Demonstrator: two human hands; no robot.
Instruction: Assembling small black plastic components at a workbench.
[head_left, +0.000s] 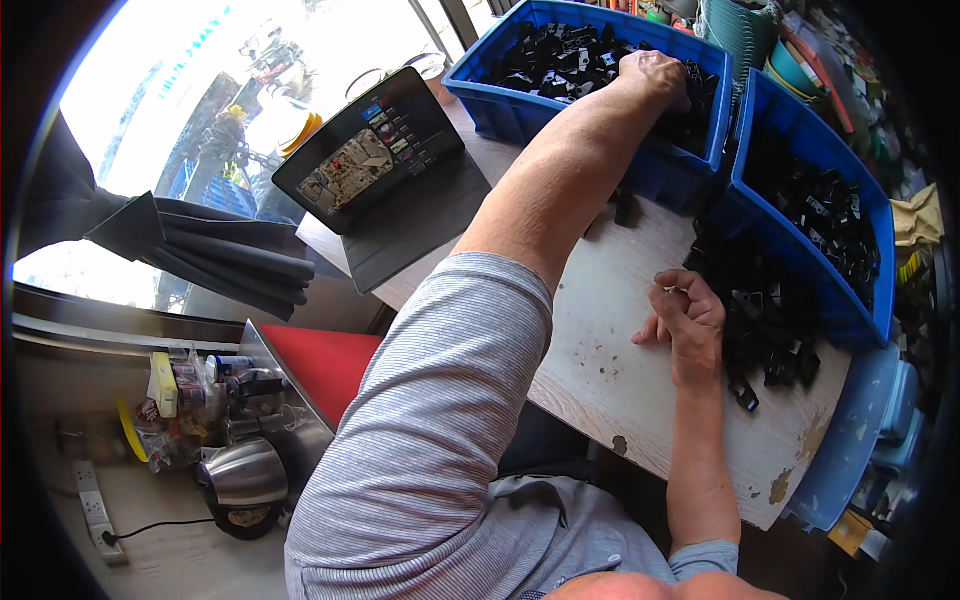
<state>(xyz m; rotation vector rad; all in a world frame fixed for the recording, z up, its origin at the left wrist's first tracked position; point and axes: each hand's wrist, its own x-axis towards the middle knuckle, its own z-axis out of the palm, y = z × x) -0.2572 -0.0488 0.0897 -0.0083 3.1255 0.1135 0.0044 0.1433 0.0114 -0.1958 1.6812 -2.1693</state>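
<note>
My left arm stretches far forward, and my left hand (656, 78) is down among small black plastic parts (570, 62) in the far blue bin (500, 112). Its knuckles show, but its fingers are hidden. On the worn table (600, 345), my right hand (690, 318) lies beside a loose pile of the same black clip-like parts (765, 325). The right fingers are curled in toward the thumb; whatever may be between them cannot be made out. A few dark parts (625, 208) lie on the table in front of the far bin.
A second blue bin (745, 185) of black parts stands at the right, behind the pile. Left of my arm a tablet (350, 165) leans in its dark cover. A window and a tied curtain (200, 245) are farther left. A metal kettle (245, 472) stands low at left.
</note>
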